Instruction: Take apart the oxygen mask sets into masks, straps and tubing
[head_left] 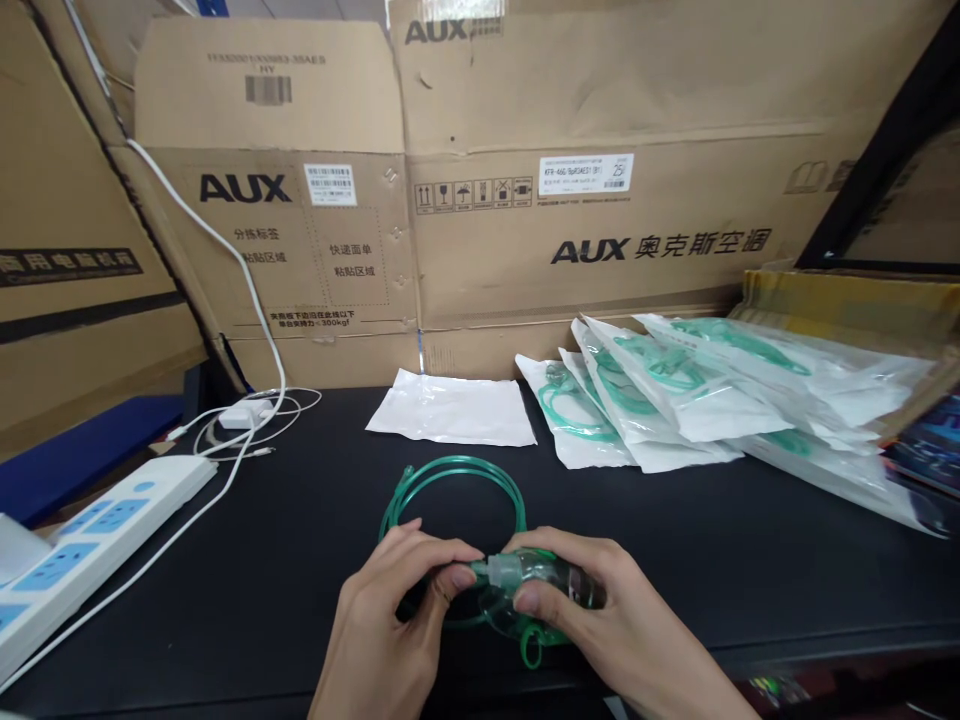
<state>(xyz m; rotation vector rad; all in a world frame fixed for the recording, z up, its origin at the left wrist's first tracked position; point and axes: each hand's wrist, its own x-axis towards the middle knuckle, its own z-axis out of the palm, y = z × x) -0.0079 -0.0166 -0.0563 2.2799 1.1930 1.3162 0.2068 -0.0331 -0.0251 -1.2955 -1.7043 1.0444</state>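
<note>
Near the table's front edge, my left hand (409, 600) pinches the end of a coiled green tube (459, 464) between thumb and fingers. My right hand (585, 590) is wrapped round a clear green mask (551, 570) with a pale cylindrical connector (505, 571) at its left end. The tube's tip meets that connector, or nearly so; the fingertips partly hide the joint. A small green ring (532, 648) hangs below the mask. The coil lies on the black table behind my hands.
A flat white pouch (454, 408) lies behind the coil. Several clear-fronted packages (675, 385) with green tubing are piled at the back right. A white power strip (97, 550) and a white cable (251, 290) are on the left. Cardboard boxes (480, 240) stand behind.
</note>
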